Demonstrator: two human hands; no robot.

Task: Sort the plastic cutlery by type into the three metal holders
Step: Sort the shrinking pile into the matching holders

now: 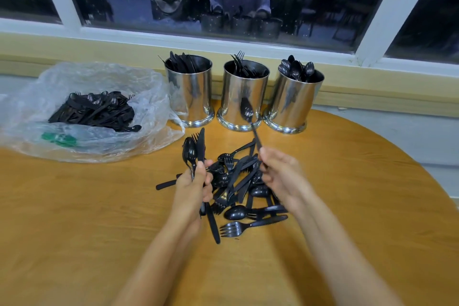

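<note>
Three metal holders stand in a row at the back of the table: the left holder (190, 92) has knives in it, the middle holder (242, 97) forks, the right holder (293, 102) spoons. A loose pile of black plastic cutlery (244, 186) lies in front of them. My left hand (195, 184) grips a small bunch (195, 148) upright, with a spoon, a fork and a knife showing. My right hand (280, 174) pinches the handle of a single black spoon (247, 110), its bowl raised in front of the middle holder.
A crumpled clear plastic bag (87, 109) with many more pieces of black cutlery lies at the left. The round wooden table (347, 181) ends at the right. A window sill and dark window run along the back.
</note>
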